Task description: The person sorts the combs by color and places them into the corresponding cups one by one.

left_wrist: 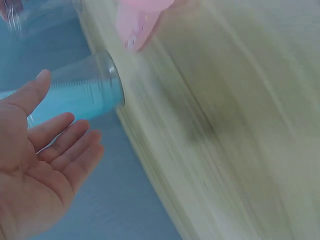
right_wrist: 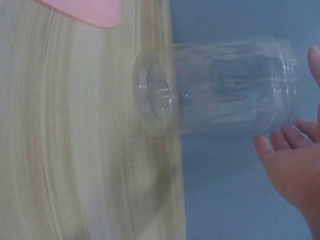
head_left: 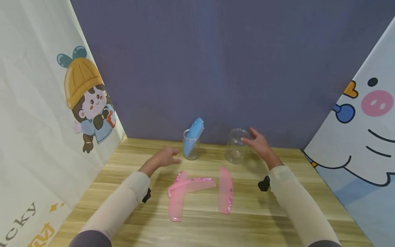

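Observation:
A clear plastic cup (head_left: 192,155) stands upright at the back of the table, with a blue comb (head_left: 195,129) leaning out of it. My left hand (head_left: 163,156) is just left of this cup, fingers spread and nothing held. To the right stands a larger clear jar (head_left: 236,151). My right hand (head_left: 258,142) reaches to its upper right side, thumb and fingers parted around the rim, as the right wrist view also shows at the jar (right_wrist: 230,90). Three pink combs lie on the table in front: one upright in view (head_left: 177,206), one across it (head_left: 197,184), one apart at right (head_left: 226,192).
The wood-grain table (head_left: 197,230) meets a dark grey-blue backdrop (head_left: 216,68) right behind the cup and jar. A printed white curtain (head_left: 34,103) hangs at the left, another printed panel (head_left: 364,144) at the right.

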`<action>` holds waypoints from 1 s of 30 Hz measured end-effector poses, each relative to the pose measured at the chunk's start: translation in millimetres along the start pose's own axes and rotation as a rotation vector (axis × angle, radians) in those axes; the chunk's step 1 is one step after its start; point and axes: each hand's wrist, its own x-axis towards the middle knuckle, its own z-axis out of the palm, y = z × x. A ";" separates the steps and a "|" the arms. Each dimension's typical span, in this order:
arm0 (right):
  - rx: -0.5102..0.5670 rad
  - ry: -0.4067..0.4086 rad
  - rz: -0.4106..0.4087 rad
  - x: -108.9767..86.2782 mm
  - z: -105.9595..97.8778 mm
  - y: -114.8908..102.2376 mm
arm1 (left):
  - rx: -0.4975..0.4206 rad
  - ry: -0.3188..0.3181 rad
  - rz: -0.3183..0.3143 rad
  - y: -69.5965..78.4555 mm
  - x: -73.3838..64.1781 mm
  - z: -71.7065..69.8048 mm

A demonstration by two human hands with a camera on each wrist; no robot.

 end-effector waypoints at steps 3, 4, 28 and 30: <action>0.014 -0.018 -0.014 2.7 0.9 4.2 | 0.013 -0.015 0.013 3.2 -8.8 2.1; 0.013 -0.026 -0.014 3.8 1.3 5.7 | 0.007 -0.021 0.013 4.5 -12.3 3.0; 0.086 -0.094 -0.061 11.1 -1.6 30.1 | 0.017 -0.124 -0.031 20.5 -80.6 44.1; 0.094 -0.096 -0.066 11.4 -1.3 31.3 | 0.024 -0.119 -0.026 22.1 -82.5 47.7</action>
